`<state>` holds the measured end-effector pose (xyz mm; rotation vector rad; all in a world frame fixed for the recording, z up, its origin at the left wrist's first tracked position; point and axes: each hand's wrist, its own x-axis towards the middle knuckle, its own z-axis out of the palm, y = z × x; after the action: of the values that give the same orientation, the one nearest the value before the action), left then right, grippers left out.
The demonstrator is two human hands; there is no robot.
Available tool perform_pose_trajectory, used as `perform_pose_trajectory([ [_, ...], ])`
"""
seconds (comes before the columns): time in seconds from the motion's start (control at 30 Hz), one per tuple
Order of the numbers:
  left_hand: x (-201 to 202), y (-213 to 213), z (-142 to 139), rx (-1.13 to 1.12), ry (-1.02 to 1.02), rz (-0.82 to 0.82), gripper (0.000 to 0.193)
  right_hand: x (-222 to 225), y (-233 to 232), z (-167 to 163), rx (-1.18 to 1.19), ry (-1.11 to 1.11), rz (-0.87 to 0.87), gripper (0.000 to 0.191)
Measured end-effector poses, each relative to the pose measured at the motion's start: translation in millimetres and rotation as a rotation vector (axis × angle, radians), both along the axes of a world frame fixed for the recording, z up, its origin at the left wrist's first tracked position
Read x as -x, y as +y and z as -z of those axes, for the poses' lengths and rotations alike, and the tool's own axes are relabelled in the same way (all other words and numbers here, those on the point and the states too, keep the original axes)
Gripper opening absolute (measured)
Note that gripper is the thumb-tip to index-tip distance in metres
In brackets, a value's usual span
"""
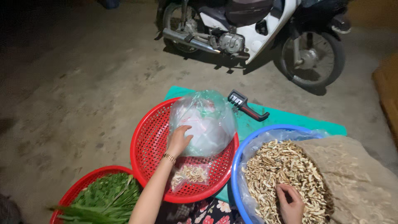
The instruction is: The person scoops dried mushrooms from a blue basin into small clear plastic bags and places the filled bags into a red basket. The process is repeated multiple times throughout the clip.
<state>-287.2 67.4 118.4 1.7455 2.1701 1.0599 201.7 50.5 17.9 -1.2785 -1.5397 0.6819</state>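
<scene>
- Left hand (178, 140): reaches forward over the large red perforated basket (145, 145), fingers curled loosely against the side of a puffed-up clear plastic bag (203, 122); a firm grasp cannot be confirmed. Gold bracelet (168, 158) on the wrist.
- Clear plastic bag: sits in the far half of the red basket, mouth bunched at the top.
- Small clear packet of pale dried slices (190, 174): lies in the near part of the same basket, just below the left wrist.
- Right hand (290, 204): palm down, fingers bent into the heap of dried slices (282, 174); whether it holds any cannot be told.
- Dried slices fill a blue basin (237, 166) lined with clear plastic, right of the red basket; a brown sack (352, 178) overlaps its right side.
- Near left: second red basket (78, 184) with leafy greens (107, 197).
- Far: teal mat (290, 120), black handheld tool (244, 104), parked motorbike (253, 29).
</scene>
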Motion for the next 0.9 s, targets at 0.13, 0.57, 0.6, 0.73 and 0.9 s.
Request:
perform_pose_trajectory([
  [0.13, -5, 46, 4, -0.015, 0.196, 0.004, 0.063, -1, 3, 6, -0.034, 0.017, -0.017, 0.010],
  [0.57, -14, 34, 18, 0.127, 0.306, -0.176, 0.059, 4, -2, -3, 0.060, 0.058, -0.014, 0.009],
  [0.6, -14, 33, 20, 0.058, 0.326, -0.174, 0.054, 4, -2, -5, 0.058, 0.062, -0.016, 0.009],
  [0.73, -21, 26, 28, -0.217, 0.214, -0.194, 0.025, 6, -3, -6, 0.055, 0.061, -0.010, 0.010],
  [0.9, -24, 11, 8, -0.188, -0.101, -0.219, 0.010, 5, -1, -3, 0.038, 0.044, 0.000, 0.010],
])
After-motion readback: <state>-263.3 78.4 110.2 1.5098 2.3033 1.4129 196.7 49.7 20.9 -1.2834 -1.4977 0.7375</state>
